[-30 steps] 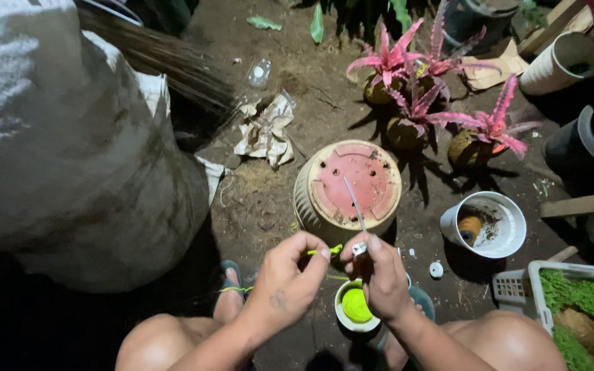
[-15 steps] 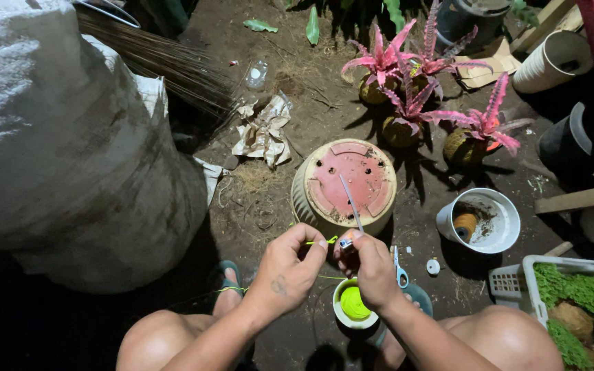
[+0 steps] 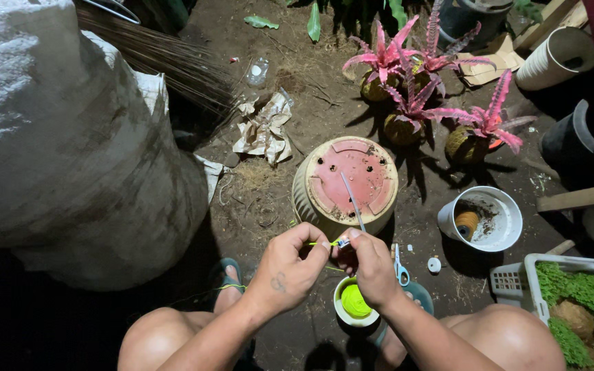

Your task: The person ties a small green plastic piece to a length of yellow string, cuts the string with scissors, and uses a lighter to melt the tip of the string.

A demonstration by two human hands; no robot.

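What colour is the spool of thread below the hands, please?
The spool of thread is bright yellow-green, seen in the head view.

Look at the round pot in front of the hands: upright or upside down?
Upside down: the pot shows its flat reddish base with drain holes facing up.

Thin neon-green thread (image 3: 321,243), pulled taut and roughly level between the fingertips of both hands, just in front of the overturned pot (image 3: 346,184). Long thin needle-like metal rod (image 3: 353,203), pale grey, slanting up and away over the pot's reddish base, lower end pinched at the fingers. Spool of neon-green thread (image 3: 355,301) sitting upright in a small white cup, nearer than the pot.
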